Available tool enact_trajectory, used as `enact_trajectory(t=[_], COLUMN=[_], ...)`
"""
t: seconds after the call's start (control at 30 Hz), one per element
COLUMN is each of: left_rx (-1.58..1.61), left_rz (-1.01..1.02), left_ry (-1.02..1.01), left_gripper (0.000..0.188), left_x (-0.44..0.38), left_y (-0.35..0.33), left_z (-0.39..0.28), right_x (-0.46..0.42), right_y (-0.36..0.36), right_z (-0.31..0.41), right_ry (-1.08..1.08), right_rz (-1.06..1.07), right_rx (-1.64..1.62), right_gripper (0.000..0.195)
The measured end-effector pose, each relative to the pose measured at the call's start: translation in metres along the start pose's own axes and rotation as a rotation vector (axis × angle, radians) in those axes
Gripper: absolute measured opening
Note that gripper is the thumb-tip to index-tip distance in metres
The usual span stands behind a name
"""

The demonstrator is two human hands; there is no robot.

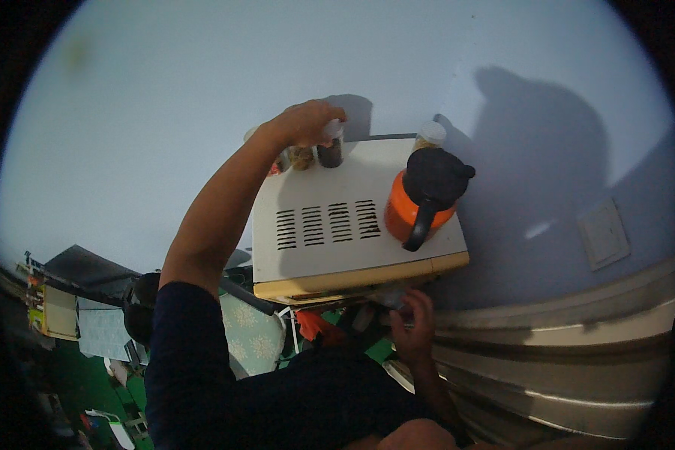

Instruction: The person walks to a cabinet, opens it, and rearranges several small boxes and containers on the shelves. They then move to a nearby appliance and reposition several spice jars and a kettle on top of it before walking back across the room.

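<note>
My left hand (312, 121) reaches over the back left of a cream-coloured appliance with vent slots (351, 256). Its fingers are closed around the pale lid of a clear jar with dark contents (330, 156). Close beside that jar stands a clear jar with brownish contents (301, 160), and another container with something red (275, 167) is partly behind my forearm. Below the appliance's front right edge, my right hand (416, 323) has its fingertips at a clear, blurred object (392, 299), which seems to be a container; its shape is unclear.
An orange jug with a black lid and handle (396, 216) stands on the appliance's right side, with a white-lidded jar (431, 134) behind it. A pale wall rises behind. Corrugated sheeting (551, 360) lies at the right, a patterned light-green surface (253, 334) below left.
</note>
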State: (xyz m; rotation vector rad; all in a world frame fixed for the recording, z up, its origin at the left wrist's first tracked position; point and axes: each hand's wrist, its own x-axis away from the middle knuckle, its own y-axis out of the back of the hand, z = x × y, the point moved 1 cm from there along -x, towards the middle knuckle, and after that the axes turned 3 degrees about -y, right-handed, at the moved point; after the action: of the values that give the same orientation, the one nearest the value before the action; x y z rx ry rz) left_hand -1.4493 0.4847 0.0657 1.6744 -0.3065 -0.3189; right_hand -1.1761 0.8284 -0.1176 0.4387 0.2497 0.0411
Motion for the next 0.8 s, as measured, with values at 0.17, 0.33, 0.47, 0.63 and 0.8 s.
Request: enact_trajectory(t=[0.17,0.33,0.47,0.63,0.8], left_rx=[0.024,0.011,0.007,0.010,0.029], left_rz=[0.019,0.014,0.078,-0.013,-0.188], left_ry=[0.018,-0.016,0.050,0.019,-0.225], left_gripper=[0.059,0.060,0.060,0.061,0.063], left_x=[0.000,-0.005,-0.007,-0.007,-0.034], left_y=[0.006,-0.001,0.002,0.004,0.004], left_z=[-0.011,0.000,-0.009,-0.020,-0.056], right_x=[0.001,0.002,0.008,0.006,0.008], right_y=[0.001,0.003,0.006,0.009,0.008], right_z=[-0.015,-0.015,-0.028,-0.025,-0.048], right_ry=[0.006,0.031,-0.009,-0.052,0.021], right_rz=[-0.024,-0.040,-0.041,-0.026,-0.051], right_rx=[0.032,0.053,0.061,0.040,0.164], right_gripper=[0.036,0.036,0.038,0.039,0.039])
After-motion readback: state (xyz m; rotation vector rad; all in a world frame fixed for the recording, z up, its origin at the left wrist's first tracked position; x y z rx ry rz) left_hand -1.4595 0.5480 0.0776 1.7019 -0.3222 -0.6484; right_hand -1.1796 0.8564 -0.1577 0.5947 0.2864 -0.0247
